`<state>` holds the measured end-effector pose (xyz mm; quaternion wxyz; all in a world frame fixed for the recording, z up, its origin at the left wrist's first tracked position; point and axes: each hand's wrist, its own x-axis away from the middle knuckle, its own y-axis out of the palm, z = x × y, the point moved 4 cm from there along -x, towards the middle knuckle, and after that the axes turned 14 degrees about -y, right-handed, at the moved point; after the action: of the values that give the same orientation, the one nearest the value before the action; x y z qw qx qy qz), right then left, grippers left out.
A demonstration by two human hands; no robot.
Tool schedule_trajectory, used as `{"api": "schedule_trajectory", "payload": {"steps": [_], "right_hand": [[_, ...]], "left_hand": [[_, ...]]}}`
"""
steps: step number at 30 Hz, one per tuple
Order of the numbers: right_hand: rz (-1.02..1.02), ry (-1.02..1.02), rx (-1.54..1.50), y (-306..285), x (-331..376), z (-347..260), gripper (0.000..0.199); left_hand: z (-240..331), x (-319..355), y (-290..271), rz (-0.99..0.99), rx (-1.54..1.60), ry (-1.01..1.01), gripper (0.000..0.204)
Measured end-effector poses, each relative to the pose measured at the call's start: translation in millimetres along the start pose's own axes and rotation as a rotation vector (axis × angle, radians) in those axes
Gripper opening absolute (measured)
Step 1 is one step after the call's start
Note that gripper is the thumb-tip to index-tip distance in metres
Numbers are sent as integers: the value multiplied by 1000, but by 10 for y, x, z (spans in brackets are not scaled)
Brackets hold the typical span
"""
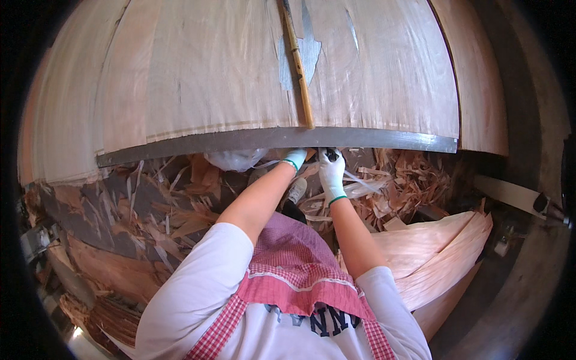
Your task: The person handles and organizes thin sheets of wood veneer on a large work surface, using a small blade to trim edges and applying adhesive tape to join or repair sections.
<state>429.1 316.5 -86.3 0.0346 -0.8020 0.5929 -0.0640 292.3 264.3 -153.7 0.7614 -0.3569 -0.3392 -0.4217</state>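
Both my hands wear white gloves with green cuffs and are at the near side of a long grey metal strip (276, 137). My left hand (296, 158) reaches to the strip's underside, and its fingers are hidden there. Beside it, my right hand (332, 174) is closed around a small black object (332, 155) whose kind I cannot make out. Beyond the strip lie wide, pale wood veneer sheets (210, 72), with a grey-blue patch (309, 57) near the middle. A bamboo stick (298, 69) rests lengthwise on the veneer, its near end at the strip.
Torn veneer scraps (414, 186) litter the floor under the strip. A clear plastic bag (235, 159) hangs left of my hands. Larger veneer pieces (444, 246) lie at my right, and stacked veneer (120, 315) at my lower left. A pale bar (510, 195) juts in from the right.
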Motion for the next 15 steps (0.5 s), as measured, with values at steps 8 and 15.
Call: {"api": "schedule_trajectory", "payload": {"steps": [8,15], "right_hand": [[-204,-155,397,27,-44,-30,19],[-608,-608,727,296,89,-130,32]], "left_hand": [[-1046,2239,-3685,957,-131,327,22],[-2646,5941,-6190,1979,-338,-240,31]]}}
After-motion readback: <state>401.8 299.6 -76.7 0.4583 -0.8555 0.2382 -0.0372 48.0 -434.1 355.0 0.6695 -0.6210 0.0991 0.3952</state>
